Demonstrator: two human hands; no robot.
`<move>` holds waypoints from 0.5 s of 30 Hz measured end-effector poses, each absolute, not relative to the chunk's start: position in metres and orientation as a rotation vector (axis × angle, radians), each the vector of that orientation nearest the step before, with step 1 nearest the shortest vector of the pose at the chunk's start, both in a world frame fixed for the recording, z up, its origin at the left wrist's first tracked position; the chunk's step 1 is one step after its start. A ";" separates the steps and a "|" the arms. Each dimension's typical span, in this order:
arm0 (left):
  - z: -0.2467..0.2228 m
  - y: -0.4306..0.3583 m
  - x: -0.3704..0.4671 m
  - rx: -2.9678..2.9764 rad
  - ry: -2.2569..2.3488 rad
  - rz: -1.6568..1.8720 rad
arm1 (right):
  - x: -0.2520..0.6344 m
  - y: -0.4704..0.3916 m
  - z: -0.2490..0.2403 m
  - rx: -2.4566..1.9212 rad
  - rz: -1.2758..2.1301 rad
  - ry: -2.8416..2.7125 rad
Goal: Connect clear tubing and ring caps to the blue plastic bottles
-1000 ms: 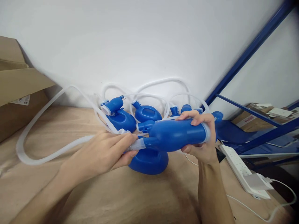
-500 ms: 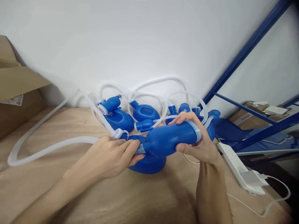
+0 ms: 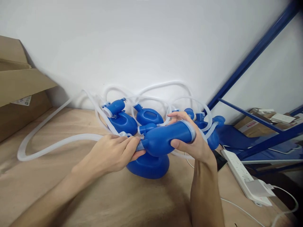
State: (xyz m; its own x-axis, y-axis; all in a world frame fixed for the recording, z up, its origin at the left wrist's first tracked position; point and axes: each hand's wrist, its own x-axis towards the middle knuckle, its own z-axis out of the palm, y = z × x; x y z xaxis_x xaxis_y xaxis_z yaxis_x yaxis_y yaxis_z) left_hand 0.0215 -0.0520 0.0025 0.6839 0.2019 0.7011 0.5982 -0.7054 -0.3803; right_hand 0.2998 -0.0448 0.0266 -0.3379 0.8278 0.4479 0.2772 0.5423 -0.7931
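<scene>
My right hand (image 3: pixel 193 142) is wrapped round the wide end of a blue plastic urinal funnel (image 3: pixel 161 138), near its pale rim. Thumb and fingers press on opposite sides of it. At the narrow neck, my left hand (image 3: pixel 118 153) is closed round the end of a translucent hose (image 3: pixel 78 137); the joint is partly hidden by the fingers. Directly below lies a blue urinal bottle (image 3: pixel 149 167) on the wooden table (image 3: pixel 99 201). The hose loops out to the left and comes back towards that bottle's cap, mostly covered by my left hand.
Behind are more blue urinal bottles (image 3: pixel 150 116) with funnels and looping hoses, along the white wall. An opened cardboard box (image 3: pixel 26 110) stands at the left. At the right are a white power strip (image 3: pixel 236 165) with a plugged-in adapter and a blue metal rack (image 3: pixel 251 56).
The funnel and my right hand have shifted slightly left in view, and the funnel's rim end is tilted up a little more. Both hands keep their hold.
</scene>
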 end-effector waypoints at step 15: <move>-0.009 -0.036 0.025 -2.188 -0.818 -0.841 | 0.286 -0.022 0.024 -0.976 0.942 -1.718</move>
State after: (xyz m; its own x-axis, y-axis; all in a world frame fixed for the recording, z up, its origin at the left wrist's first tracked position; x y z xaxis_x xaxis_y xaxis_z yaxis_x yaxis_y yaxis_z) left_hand 0.0250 -0.0359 -0.0091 0.5999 0.3126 0.7365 0.7275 -0.5962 -0.3395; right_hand 0.2863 -0.0220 0.0240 -0.2655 0.9034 0.3368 0.2018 0.3936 -0.8969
